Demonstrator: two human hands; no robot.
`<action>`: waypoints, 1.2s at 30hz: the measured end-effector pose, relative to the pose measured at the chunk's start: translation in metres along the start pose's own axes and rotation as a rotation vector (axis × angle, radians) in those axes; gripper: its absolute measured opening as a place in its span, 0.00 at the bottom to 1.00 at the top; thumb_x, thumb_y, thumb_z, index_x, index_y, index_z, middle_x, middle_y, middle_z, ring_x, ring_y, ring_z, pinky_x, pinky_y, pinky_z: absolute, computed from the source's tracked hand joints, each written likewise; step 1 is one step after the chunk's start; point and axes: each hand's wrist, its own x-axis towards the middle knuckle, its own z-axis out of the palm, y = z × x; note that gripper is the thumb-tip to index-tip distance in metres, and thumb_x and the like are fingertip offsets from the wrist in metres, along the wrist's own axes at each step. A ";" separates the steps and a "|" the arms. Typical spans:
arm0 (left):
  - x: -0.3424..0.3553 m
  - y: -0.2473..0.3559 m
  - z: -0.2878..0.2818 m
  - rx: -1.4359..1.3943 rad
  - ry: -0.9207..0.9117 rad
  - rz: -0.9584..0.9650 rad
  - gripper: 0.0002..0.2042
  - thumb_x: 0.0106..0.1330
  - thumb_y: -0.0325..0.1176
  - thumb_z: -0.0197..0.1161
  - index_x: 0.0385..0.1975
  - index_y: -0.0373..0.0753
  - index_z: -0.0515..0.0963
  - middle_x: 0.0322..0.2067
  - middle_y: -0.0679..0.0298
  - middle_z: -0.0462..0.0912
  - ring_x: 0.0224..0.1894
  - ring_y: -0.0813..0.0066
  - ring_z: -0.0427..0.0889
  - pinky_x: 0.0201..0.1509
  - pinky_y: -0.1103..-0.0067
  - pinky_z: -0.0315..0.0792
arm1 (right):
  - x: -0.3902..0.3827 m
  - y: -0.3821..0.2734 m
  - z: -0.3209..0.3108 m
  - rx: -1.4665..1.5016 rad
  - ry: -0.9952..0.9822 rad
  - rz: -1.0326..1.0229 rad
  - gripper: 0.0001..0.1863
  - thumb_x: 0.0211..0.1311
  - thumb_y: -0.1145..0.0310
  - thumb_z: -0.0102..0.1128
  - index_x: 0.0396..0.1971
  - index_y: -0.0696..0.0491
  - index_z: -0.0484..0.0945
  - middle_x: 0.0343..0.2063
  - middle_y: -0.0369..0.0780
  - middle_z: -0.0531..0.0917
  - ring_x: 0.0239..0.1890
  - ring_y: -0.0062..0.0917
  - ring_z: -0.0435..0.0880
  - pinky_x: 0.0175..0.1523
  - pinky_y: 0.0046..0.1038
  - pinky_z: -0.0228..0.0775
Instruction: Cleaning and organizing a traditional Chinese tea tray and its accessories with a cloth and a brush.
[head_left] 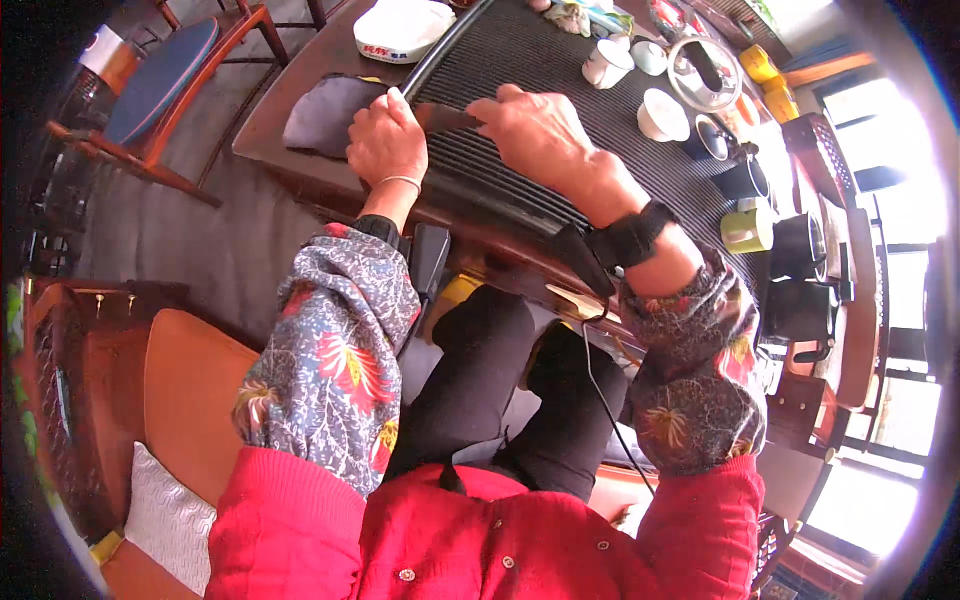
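Observation:
My left hand (388, 140) is closed near the front left edge of a ridged black tea tray (480, 165), beside a folded dark grey cloth (325, 115). A flat, dark brown strip (443, 118) spans the gap between my hands, over the tray. My right hand (535, 132) pinches its right end, with the fingers bent. At the other end the strip meets the fingers of my left hand. What kind of tool it is, I cannot make out.
A white oval container (402, 30) sits behind the cloth. White cups (663, 115), a round glass lid (704, 74), a green mug (747, 228) and dark pots (800, 248) line the tray's right side. A wooden chair (165, 90) stands at far left. A thin cable (600, 385) hangs by my legs.

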 end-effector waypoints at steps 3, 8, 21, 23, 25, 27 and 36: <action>0.002 -0.003 0.001 0.007 -0.017 0.013 0.23 0.73 0.49 0.42 0.32 0.41 0.81 0.31 0.56 0.81 0.35 0.53 0.82 0.37 0.58 0.77 | -0.004 0.008 -0.004 -0.047 -0.039 -0.076 0.11 0.52 0.72 0.56 0.36 0.50 0.82 0.31 0.44 0.82 0.34 0.38 0.84 0.35 0.37 0.77; 0.004 -0.003 0.006 -0.002 -0.002 -0.010 0.23 0.73 0.51 0.41 0.34 0.42 0.81 0.33 0.55 0.81 0.38 0.52 0.81 0.40 0.56 0.76 | -0.072 0.051 -0.030 -0.051 -0.110 -0.050 0.13 0.56 0.72 0.56 0.42 0.46 0.81 0.28 0.42 0.79 0.30 0.38 0.82 0.31 0.38 0.74; 0.007 0.005 0.005 -0.033 -0.199 -0.122 0.26 0.71 0.55 0.37 0.42 0.44 0.81 0.41 0.52 0.82 0.46 0.48 0.81 0.47 0.54 0.74 | -0.268 0.118 -0.115 -0.142 -0.323 0.396 0.13 0.53 0.72 0.65 0.40 0.49 0.84 0.29 0.43 0.81 0.33 0.39 0.81 0.40 0.37 0.71; 0.007 0.003 0.007 -0.035 -0.209 -0.114 0.26 0.70 0.55 0.37 0.44 0.45 0.81 0.42 0.53 0.82 0.47 0.49 0.80 0.47 0.54 0.74 | -0.275 0.128 -0.126 -0.234 -0.465 0.410 0.13 0.54 0.74 0.64 0.41 0.48 0.84 0.29 0.43 0.81 0.35 0.38 0.81 0.42 0.37 0.72; 0.006 -0.002 0.008 -0.036 -0.195 -0.094 0.26 0.70 0.55 0.37 0.45 0.46 0.80 0.42 0.53 0.82 0.47 0.49 0.80 0.48 0.54 0.74 | -0.249 0.121 -0.131 -0.334 -0.644 0.519 0.12 0.54 0.73 0.63 0.39 0.48 0.85 0.31 0.44 0.82 0.34 0.39 0.81 0.42 0.38 0.72; 0.009 -0.005 0.010 -0.047 -0.184 -0.099 0.25 0.70 0.55 0.38 0.45 0.46 0.80 0.42 0.53 0.82 0.47 0.49 0.80 0.48 0.54 0.74 | -0.223 0.113 -0.135 -0.318 -0.664 0.531 0.11 0.55 0.73 0.62 0.38 0.48 0.84 0.31 0.45 0.82 0.34 0.39 0.81 0.42 0.37 0.72; 0.008 -0.005 0.003 -0.012 -0.152 -0.094 0.24 0.70 0.53 0.40 0.42 0.47 0.82 0.39 0.54 0.83 0.44 0.49 0.81 0.44 0.55 0.75 | -0.051 0.086 -0.054 -0.124 -0.115 -0.161 0.13 0.69 0.60 0.37 0.28 0.51 0.65 0.22 0.40 0.62 0.26 0.30 0.64 0.32 0.32 0.56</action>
